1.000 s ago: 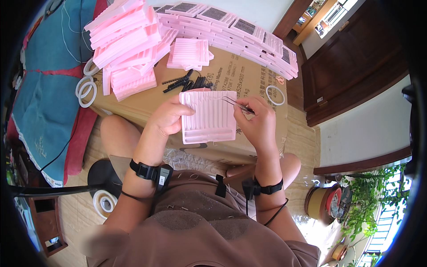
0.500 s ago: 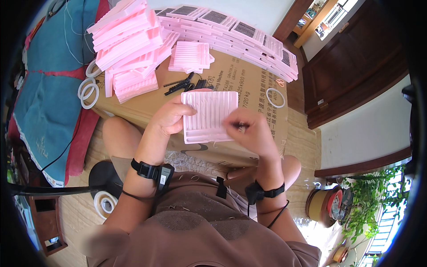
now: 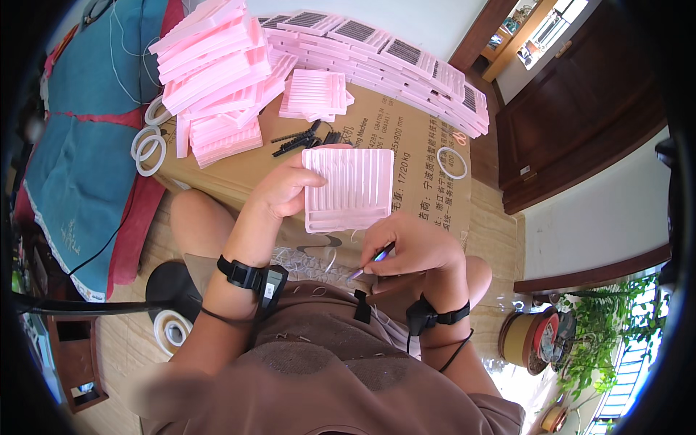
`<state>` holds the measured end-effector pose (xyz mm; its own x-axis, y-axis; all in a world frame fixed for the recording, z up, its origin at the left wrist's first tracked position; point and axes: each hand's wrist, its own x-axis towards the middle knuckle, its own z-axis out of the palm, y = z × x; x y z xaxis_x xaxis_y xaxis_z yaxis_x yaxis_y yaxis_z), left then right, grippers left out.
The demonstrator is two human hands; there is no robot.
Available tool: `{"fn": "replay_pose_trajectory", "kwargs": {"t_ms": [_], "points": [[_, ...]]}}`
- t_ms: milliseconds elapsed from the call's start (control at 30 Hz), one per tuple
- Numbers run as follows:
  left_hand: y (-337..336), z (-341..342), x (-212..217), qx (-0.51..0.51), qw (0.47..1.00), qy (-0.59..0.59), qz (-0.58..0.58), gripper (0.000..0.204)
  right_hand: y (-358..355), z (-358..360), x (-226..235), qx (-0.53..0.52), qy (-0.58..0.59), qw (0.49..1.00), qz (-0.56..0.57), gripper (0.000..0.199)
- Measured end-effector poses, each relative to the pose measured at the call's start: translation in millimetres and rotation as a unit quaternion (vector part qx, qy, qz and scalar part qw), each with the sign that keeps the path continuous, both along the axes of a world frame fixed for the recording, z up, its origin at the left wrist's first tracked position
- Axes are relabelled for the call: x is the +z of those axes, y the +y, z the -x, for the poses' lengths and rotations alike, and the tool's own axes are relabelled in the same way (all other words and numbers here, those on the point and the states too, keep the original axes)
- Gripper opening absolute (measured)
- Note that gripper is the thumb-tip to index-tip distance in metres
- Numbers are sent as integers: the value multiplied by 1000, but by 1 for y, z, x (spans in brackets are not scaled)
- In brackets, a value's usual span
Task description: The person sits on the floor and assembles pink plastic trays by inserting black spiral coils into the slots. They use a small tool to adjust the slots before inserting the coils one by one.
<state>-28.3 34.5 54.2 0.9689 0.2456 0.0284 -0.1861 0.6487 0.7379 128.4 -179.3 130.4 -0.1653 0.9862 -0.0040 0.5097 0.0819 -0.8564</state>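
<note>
- Brown cloth of the person's shirt (image 3: 312, 377) fills the near edge, with a black wrist strap (image 3: 254, 277) on the left forearm and another black strap (image 3: 433, 315) on the right.
- Right hand (image 3: 413, 246) sits low over the lap, its grip pinched narrow around slim tweezers (image 3: 371, 261) whose tips point down and left, off the tray.
- Clear plastic wrap (image 3: 312, 261) lies crumpled on the lap just beside the tweezers' tips.
- Left hand (image 3: 286, 190) holds the pink ribbed tray (image 3: 349, 188) by its left edge, thumb on top and fingers hidden beneath; the tray hangs roughly level above the near edge of the cardboard tabletop (image 3: 406, 145).
- With only one edge gripped, the tray could tip or flex and let anything small in its grooves slide out; I cannot tell whether the grooves are filled.
- The pointed tweezers are close to the wrap and the thigh, so a careless jab could snag the film or prick the leg.
- Beyond the tray lie small black parts (image 3: 301, 139) in a loose bunch, which a passing sleeve could scatter.
- Further off, a second ribbed tray (image 3: 313, 94) rests flat, a leaning pile of pink trays (image 3: 214, 65) stands to the left and looks liable to slump, and a row of filled pink trays (image 3: 391, 61) runs along the far edge.
- White tape rings (image 3: 148, 141) sit at the left, beside the blue cloth (image 3: 80, 145).
</note>
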Motion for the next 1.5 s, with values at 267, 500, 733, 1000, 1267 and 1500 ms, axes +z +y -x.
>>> {"fn": "replay_pose_trajectory", "kwargs": {"t_ms": [267, 500, 733, 1000, 1267, 1500], "points": [[-3, -3, -2, 1, 1000, 11, 0, 74, 31, 0, -20, -360, -178, 877, -262, 10], [-2, -4, -3, -6, 1000, -5, 1, 74, 9, 1, 3, -55, -55, 997, 0, 8], [-1, -6, -4, -11, 1000, 4, 5, 74, 27, 4, -12, -334, -102, 914, -205, 12], [-4, -9, -4, -20, 1000, -8, 11, 75, 25, 3, -11, -244, -175, 946, -118, 11], [-2, -9, -5, -33, 999, -9, 13, 74, 23, 5, -8, -258, -62, 949, -170, 13], [-8, -11, -3, -24, 1000, -3, 7, 73, 38, 6, -18, -335, -245, 876, -247, 13]]}}
